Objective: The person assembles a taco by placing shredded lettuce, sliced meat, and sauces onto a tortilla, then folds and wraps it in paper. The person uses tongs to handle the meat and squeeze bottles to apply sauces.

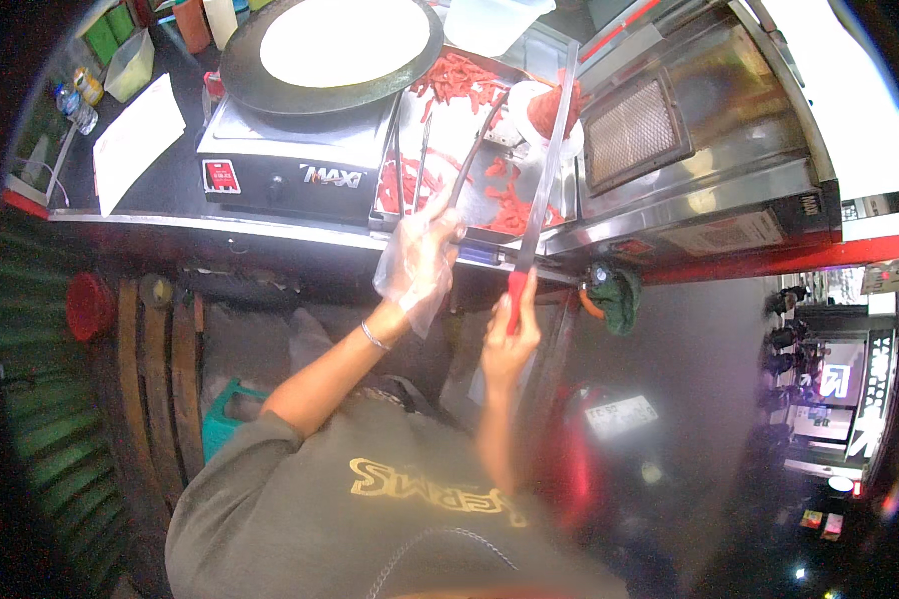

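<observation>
My left hand [425,260], in a clear plastic glove, is closed around the lower end of a dark slim rod [476,150] that slants up over the metal tray [569,205]. In my bare right hand [511,334] is a long knife [549,165], gripped by its red handle with the blade pointing up and away. Rod and blade are apart. Shreds of reddish meat [509,205] lie in the tray. Beside the blade sits a larger reddish meat piece [554,110] with a white part. Slim metal bars [402,165], perhaps tongs, rest over the tray's left side.
Left of the tray, a stove [290,165] carries a round dark griddle [240,75] with a white flatbread [345,40]. A steel grill unit [729,130] stands at right. White sheets [135,140] and bottles [76,108] are at far left. A dark green cloth [619,299] hangs by the counter edge.
</observation>
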{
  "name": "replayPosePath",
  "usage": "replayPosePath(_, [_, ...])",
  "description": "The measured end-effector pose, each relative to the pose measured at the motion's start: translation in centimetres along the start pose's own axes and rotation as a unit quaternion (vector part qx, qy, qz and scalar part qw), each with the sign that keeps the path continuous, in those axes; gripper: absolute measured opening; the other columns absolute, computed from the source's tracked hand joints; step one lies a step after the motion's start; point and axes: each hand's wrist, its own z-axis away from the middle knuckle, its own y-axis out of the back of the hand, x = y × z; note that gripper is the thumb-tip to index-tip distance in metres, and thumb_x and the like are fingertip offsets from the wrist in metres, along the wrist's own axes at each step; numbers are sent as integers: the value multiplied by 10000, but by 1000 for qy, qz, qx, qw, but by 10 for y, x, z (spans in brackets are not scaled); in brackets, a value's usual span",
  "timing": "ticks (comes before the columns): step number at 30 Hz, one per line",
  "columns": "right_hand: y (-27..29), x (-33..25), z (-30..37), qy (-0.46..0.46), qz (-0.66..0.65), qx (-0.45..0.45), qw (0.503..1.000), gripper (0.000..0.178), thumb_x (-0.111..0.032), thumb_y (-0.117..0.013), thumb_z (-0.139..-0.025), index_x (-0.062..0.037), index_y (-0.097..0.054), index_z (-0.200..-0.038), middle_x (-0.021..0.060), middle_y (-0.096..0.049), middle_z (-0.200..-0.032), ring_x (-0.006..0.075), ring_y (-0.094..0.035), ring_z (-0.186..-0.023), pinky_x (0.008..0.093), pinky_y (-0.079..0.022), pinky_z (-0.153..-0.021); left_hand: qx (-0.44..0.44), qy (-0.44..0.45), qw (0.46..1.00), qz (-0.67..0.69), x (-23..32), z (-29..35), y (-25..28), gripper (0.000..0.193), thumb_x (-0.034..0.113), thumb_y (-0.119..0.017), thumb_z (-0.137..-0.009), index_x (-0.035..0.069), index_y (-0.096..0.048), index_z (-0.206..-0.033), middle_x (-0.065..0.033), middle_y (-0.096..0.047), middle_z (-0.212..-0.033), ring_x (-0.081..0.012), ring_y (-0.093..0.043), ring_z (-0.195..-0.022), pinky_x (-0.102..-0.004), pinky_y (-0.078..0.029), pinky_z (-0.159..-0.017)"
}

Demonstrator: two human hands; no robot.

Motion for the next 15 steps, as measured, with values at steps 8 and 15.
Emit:
replayPosePath(8, [2, -23, -31, -65, 27, 10, 997, 550, -75, -612, -1140, 4, -550, -1680, 258, -710, -1443, 276, -753, -1153, 397, -575, -973, -11, -8, 1000, -14, -3, 3, 5, 625, 224, -595, -1138, 74, -504, -1738, 54, -591, -849, -18, -444, -570, -226, -362, -468])
replayPosePath(15, [-10, -38, -98, 94, 82, 18, 992, 545, -72, -600, -1136, 19, -552, -1671, 323, -686, -1544, 430, -726, -1381, 475, -551, -1125, -14, 11, 1000, -6, -6, 33, 2, 614, 204, -576, -1155, 102, -487, -1754, 53, -592, -855, -7, -425, -530, -218, -352, -439])
